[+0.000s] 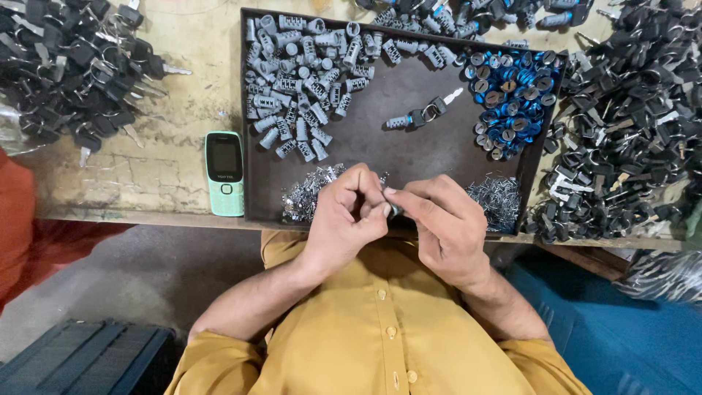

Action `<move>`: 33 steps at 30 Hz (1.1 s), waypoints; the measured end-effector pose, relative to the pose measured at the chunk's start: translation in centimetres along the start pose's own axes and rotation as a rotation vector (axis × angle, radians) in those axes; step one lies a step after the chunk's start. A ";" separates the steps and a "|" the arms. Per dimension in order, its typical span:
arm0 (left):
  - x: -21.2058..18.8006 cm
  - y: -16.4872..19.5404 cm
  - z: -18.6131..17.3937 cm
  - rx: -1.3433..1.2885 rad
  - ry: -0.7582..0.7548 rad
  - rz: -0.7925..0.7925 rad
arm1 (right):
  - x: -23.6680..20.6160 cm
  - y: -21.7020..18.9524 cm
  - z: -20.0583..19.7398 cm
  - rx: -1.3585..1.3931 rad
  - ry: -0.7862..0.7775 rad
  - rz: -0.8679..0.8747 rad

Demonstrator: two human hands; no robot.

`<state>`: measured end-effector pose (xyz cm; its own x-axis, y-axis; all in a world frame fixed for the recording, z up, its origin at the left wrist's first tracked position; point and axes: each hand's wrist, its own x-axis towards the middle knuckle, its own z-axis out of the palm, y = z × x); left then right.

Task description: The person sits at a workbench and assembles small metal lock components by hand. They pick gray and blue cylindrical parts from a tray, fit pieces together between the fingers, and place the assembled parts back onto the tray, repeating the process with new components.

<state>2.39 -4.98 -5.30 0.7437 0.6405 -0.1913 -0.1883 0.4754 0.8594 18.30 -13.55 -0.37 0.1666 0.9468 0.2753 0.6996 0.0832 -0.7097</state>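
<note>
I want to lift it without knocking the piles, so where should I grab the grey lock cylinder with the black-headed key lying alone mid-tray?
Probably pinch the black key head from above. The grey lock cylinder with its key lies flat and slanted on the dark tray, bare floor around it; the head is its widest part.

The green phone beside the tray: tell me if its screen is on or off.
Off. The green phone lies face up on the worktable, left of the dark tray, and its screen is plain dark with nothing lit.
</note>
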 end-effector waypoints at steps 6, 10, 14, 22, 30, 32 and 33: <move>0.4 0.2 -0.6 -0.078 -0.005 -0.093 | 0.6 0.4 -0.2 0.119 -0.051 0.074; 1.5 1.6 -1.0 -0.381 0.005 -0.342 | 0.9 0.6 0.1 0.110 0.002 0.147; 0.9 3.2 0.7 0.838 0.082 0.450 | 0.6 1.2 0.3 0.127 0.006 0.177; 2.6 4.3 -0.2 0.740 -0.034 0.327 | 1.2 2.7 0.5 0.192 -0.031 0.177; 2.3 3.5 -0.9 0.626 0.096 0.262 | 6.8 9.0 -4.2 -0.518 0.076 0.078; 1.9 3.4 -0.8 0.639 0.083 0.258 | 7.9 9.8 -3.8 -0.571 0.030 0.051; 1.8 3.4 -0.6 0.656 0.076 0.244 | 8.2 10.0 -3.6 -0.597 0.012 0.033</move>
<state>2.69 -1.87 -3.05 0.6781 0.7343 0.0311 0.0992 -0.1335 0.9861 29.18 -6.05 -2.82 0.2004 0.9421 0.2687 0.9628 -0.1387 -0.2319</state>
